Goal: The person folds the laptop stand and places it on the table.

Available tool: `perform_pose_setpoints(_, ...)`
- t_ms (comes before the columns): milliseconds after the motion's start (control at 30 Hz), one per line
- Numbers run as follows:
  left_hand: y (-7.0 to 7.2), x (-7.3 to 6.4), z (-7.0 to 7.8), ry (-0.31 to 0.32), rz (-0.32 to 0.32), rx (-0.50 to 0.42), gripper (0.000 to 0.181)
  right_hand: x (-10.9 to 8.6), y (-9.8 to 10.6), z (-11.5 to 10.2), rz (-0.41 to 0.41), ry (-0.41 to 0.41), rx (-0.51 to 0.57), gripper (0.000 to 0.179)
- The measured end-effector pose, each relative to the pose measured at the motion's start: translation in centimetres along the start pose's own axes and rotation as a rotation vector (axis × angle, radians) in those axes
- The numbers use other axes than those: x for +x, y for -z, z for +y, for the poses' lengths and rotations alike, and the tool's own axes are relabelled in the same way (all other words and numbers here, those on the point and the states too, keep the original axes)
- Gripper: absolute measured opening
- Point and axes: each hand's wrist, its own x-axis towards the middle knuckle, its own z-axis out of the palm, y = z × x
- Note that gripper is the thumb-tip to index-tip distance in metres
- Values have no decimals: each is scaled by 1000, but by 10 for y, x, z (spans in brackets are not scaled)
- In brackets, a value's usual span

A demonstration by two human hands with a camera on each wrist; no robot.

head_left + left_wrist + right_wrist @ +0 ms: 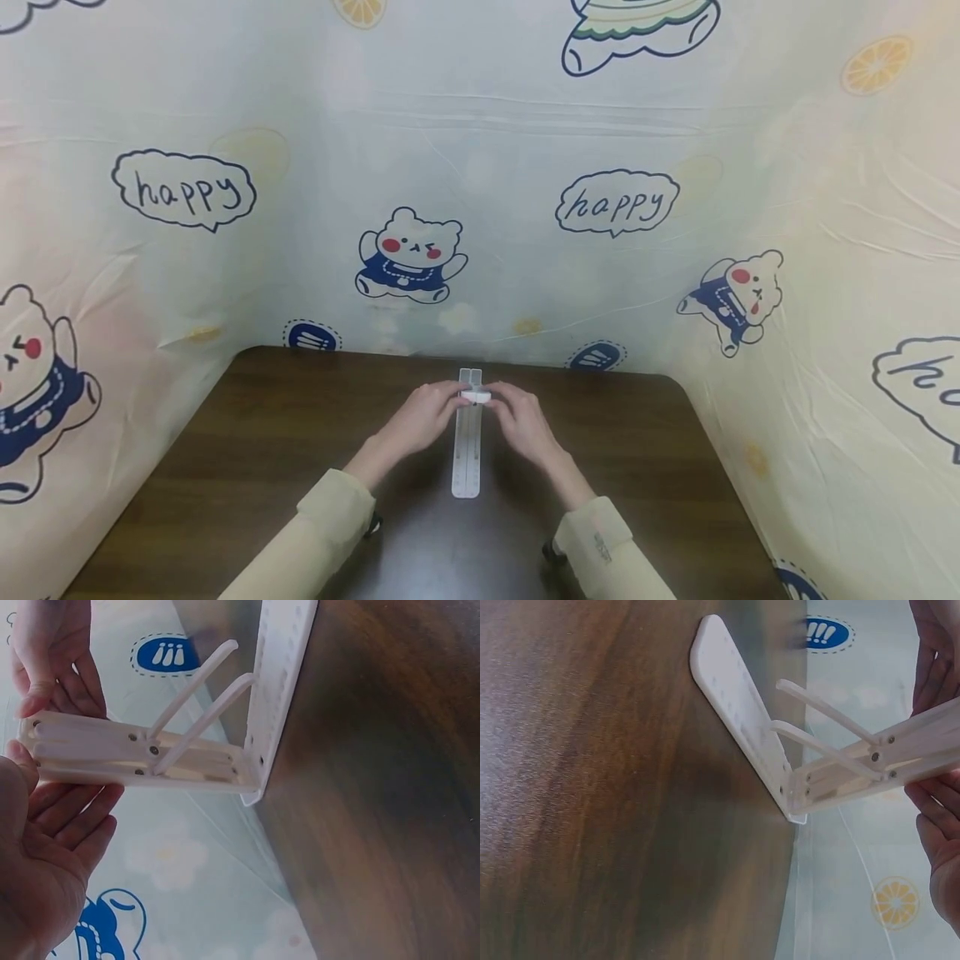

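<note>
A white folding stand (467, 458) is at the middle of the table's far half, its long slotted base lying toward me. From the base's far end an upright panel (94, 746) rises, with two thin struts (825, 750) angling out from its screwed middle. My left hand (423, 417) holds the panel's top end from the left, thumb at the front edge and fingers along the side. On the opposite side my right hand (525, 421) grips the same end. In the right wrist view both hands are cut off by the frame edge.
The dark brown wooden table (300, 433) ends at a back edge just past the stand. Behind it and along both sides hangs a pale cloth (510, 275) printed with bears, oranges and lettering.
</note>
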Motion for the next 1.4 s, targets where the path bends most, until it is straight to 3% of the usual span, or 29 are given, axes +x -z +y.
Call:
perform_pose_setpoints(500,11,18,0,12,2,-5,35,21,11,-6,-25,-47,-7,26)
perform_pose_setpoints(700,19,26,3,10,-29,-11,33,31,13,-6,-22,-31,-48,24)
perform_pose_setpoints(1000,24,38,3,38,-15,-5,32,43,18,-5,-12,-1,-55,23)
perform_pose_setpoints(1400,34,49,4,98,-75,-54,38,55,23,-6,-65,-99,-32,32)
